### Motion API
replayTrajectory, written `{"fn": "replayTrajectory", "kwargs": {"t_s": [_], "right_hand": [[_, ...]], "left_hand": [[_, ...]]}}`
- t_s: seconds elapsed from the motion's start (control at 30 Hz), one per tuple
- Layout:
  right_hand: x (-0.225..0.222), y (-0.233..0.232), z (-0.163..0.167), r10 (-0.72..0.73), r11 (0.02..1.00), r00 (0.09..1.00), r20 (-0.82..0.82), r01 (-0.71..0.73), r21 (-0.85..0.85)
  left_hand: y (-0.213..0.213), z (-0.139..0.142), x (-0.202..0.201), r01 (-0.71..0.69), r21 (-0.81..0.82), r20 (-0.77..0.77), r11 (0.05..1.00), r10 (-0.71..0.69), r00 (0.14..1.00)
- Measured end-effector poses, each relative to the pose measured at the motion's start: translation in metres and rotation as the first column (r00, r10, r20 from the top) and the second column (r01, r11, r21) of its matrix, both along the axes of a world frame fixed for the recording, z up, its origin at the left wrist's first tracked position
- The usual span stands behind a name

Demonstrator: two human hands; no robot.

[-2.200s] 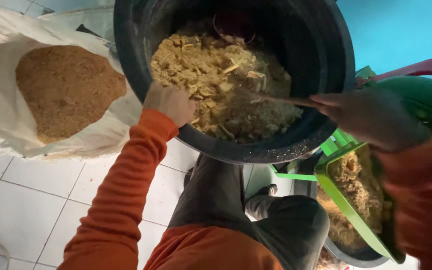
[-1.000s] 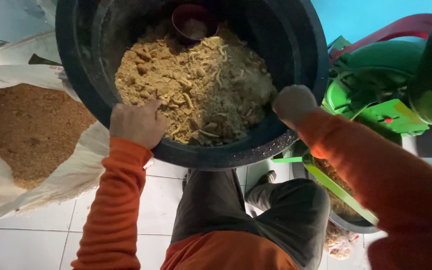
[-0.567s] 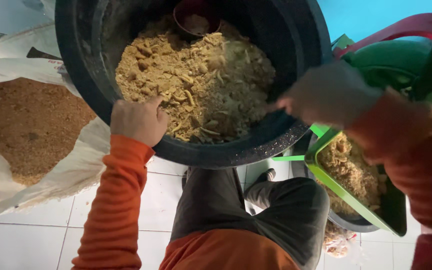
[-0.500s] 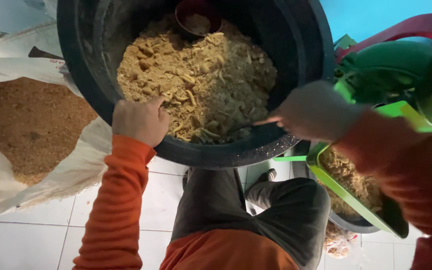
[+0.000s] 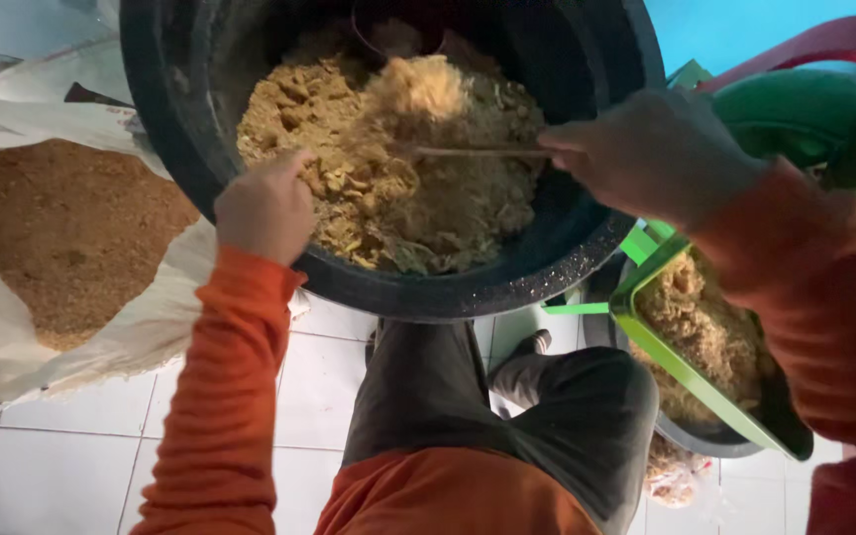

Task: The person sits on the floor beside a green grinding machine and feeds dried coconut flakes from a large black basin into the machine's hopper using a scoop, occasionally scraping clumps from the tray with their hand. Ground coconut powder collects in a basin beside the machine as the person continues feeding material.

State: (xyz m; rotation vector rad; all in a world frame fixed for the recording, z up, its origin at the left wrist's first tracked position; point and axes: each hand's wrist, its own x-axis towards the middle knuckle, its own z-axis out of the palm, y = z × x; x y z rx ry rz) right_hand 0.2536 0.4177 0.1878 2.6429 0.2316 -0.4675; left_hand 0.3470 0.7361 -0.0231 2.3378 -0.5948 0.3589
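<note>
A big black tub (image 5: 587, 260) in front of me is filled with a tan, chunky, fibrous mash (image 5: 448, 203). My left hand (image 5: 265, 206) grips the tub's near rim on the left. Over the tub's right side, my right hand (image 5: 651, 149) is closed on a thin stick-like handle (image 5: 478, 152) that reaches into the mash. A blurred clump of mash (image 5: 416, 87) is lifted at the handle's far end. Both arms are in orange sleeves.
An open white sack (image 5: 12, 342) of fine brown meal (image 5: 66, 233) lies on the white tiled floor (image 5: 52, 466) at left. At right, a green machine (image 5: 824, 109) has a green chute (image 5: 686, 367) over a dark bucket of shredded fibre (image 5: 705, 332). My knees are under the tub.
My right hand moved from the tub's right rim out over the mash and took hold of a thin handle, flinging mash up. The left hand stayed on the rim.
</note>
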Motion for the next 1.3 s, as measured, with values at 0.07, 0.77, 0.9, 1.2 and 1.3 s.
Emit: {"fn": "replayTrajectory", "kwargs": {"t_s": [0.07,0.77,0.9,1.2,1.3], "right_hand": [[-0.001,0.007,-0.015,0.094,0.994,0.988,-0.125,-0.085,0.069],[0.069,0.025,-0.098,-0.100,0.957,0.994,-0.038,0.107,0.269],[0.018,0.037,-0.071,0.122,0.993,0.895,-0.429,-0.111,0.051],[0.059,0.072,-0.205,0.056,0.944,0.996,-0.066,-0.032,0.328],[0.094,0.054,-0.205,0.023,0.977,0.998,-0.052,-0.012,0.213]], "left_hand": [[0.011,-0.004,0.024,0.012,-0.017,0.184,1.000,-0.009,0.983],[0.017,-0.011,0.042,-0.110,-0.060,0.168,0.992,0.119,0.979],[0.016,-0.009,0.043,-0.123,-0.044,0.114,0.991,0.127,0.985],[0.017,-0.015,0.043,-0.104,-0.008,0.167,0.995,0.104,0.980],[0.018,-0.016,0.045,-0.086,-0.010,0.177,0.996,0.086,0.980]]}}
